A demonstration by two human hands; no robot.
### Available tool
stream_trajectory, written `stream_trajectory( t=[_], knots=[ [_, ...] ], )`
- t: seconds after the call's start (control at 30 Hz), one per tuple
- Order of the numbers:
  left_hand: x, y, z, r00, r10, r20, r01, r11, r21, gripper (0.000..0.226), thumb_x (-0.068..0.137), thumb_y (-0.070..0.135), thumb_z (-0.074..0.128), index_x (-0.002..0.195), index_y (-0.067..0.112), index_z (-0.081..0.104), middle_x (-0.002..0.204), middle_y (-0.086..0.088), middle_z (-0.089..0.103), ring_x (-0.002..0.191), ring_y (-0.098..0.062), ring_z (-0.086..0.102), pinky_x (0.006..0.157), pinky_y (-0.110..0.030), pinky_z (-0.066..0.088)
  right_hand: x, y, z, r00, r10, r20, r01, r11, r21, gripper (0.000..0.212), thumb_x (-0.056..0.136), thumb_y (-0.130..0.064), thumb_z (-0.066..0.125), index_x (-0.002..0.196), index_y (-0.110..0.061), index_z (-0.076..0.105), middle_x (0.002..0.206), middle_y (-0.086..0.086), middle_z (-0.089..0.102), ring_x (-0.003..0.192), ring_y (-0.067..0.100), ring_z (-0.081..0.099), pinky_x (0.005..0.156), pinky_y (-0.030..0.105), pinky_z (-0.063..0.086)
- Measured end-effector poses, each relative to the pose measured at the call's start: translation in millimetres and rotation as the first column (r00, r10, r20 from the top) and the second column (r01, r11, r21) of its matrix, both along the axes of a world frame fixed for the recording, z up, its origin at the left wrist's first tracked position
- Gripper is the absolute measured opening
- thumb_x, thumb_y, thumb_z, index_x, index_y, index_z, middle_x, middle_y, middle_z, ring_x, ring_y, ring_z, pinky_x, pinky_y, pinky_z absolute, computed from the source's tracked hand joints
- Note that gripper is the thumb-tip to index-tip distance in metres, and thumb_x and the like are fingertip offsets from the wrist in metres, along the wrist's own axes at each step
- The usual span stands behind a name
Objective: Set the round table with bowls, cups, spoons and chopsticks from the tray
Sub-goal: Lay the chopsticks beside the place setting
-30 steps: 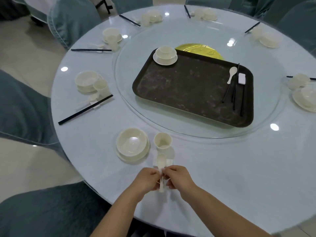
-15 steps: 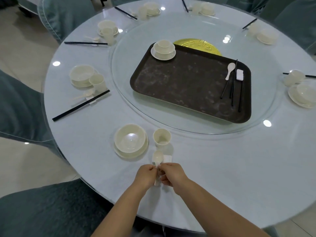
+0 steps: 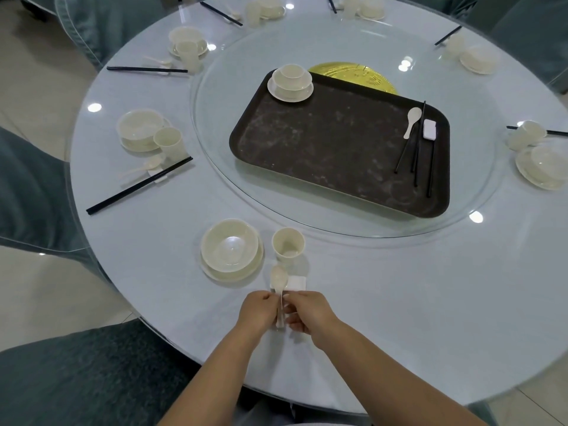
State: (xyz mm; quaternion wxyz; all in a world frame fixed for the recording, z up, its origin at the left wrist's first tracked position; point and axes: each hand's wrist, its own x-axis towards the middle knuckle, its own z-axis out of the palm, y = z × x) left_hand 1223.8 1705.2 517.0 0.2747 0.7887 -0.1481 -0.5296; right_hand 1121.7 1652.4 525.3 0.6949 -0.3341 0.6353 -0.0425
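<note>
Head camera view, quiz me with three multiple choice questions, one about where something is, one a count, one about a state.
1. Where does the nearest cup stand?
A. right of the nearest bowl
B. on the tray
C. inside that bowl

2. How many spoons lie on the tray?
A. none
B. one
C. three

3. What is happening with the spoon at the nearest setting?
A. it lies untouched
B. both hands hold its handle
C. it stands in the cup

Answers:
1 A, the cup sits on the table beside the bowl, on its right.
2 B, a single tray spoon lies next to the black chopsticks.
3 B, the left hand and right hand close on the handle from either side.
</note>
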Motion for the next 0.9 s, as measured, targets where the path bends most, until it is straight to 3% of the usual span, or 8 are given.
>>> stream_trajectory(
  t=[0.1, 0.27, 0.4, 0.57, 0.73, 0.9],
  knots=[
    [0, -1, 0, 0.999, -0.028, 0.021, 0.028, 1.0, 0.001, 0.026, 0.094, 0.018, 0.05, 0.075, 0.006, 0.064, 0.088, -0.02, 0.071, 0.075, -0.027, 0.063, 0.082, -0.045, 0.054, -1, 0, 0, 1.0, 0.009, -0.003, -0.009, 1.0, -0.004, 0.014, 0.089, -0.008, 0.058, 0.086, -0.002, 0.071, 0.068, 0.009, 0.058, 0.051, 0.016, 0.05, 0.046, 0.021, 0.044],
    [-2, -2, 1, 0.996, -0.072, 0.053, 0.073, 0.997, -0.004, 0.026, 0.095, 0.018, 0.048, 0.077, 0.007, 0.064, 0.086, -0.015, 0.07, 0.083, -0.03, 0.066, 0.083, -0.044, 0.054, -1, 1, -2, 0.999, 0.032, -0.002, -0.032, 0.999, -0.025, 0.019, 0.09, -0.006, 0.056, 0.098, 0.0, 0.073, 0.067, 0.008, 0.06, 0.052, 0.016, 0.054, 0.051, 0.024, 0.048],
    [-3, -3, 1, 0.995, -0.079, 0.063, 0.078, 0.997, 0.011, 0.028, 0.097, 0.021, 0.047, 0.077, 0.012, 0.065, 0.085, -0.01, 0.07, 0.084, -0.028, 0.067, 0.083, -0.041, 0.055, -2, 0, -2, 0.999, 0.049, -0.004, -0.049, 0.999, -0.022, 0.018, 0.09, -0.01, 0.058, 0.096, -0.005, 0.074, 0.068, 0.007, 0.063, 0.053, 0.015, 0.057, 0.052, 0.023, 0.049],
    [-2, -3, -1, 0.997, -0.054, 0.047, 0.053, 0.998, 0.02, 0.029, 0.096, 0.024, 0.049, 0.077, 0.01, 0.065, 0.086, -0.012, 0.071, 0.088, -0.031, 0.067, 0.087, -0.045, 0.054, -3, -1, -3, 0.999, 0.046, 0.005, -0.046, 0.999, -0.023, 0.02, 0.09, -0.012, 0.059, 0.095, 0.001, 0.073, 0.066, 0.007, 0.059, 0.052, 0.016, 0.054, 0.049, 0.023, 0.047],
    [-1, -1, -3, 0.997, -0.053, 0.059, 0.052, 0.998, 0.019, 0.032, 0.096, 0.026, 0.049, 0.083, 0.003, 0.067, 0.089, -0.017, 0.071, 0.09, -0.033, 0.067, 0.087, -0.048, 0.054, -8, -4, -4, 0.997, 0.072, -0.013, -0.072, 0.997, -0.024, 0.018, 0.089, -0.012, 0.059, 0.074, -0.009, 0.068, 0.069, 0.008, 0.061, 0.055, 0.018, 0.056, 0.051, 0.025, 0.048],
    [2, 0, -4, 0.983, -0.103, 0.151, 0.103, 0.995, 0.008, 0.029, 0.095, 0.025, 0.048, 0.077, 0.005, 0.061, 0.084, -0.018, 0.069, 0.081, -0.032, 0.066, 0.078, -0.042, 0.053, -14, -9, -6, 0.996, 0.083, -0.032, -0.084, 0.996, -0.025, 0.013, 0.09, -0.013, 0.06, 0.085, -0.005, 0.069, 0.073, 0.01, 0.063, 0.057, 0.019, 0.059, 0.053, 0.026, 0.049]
  ],
)
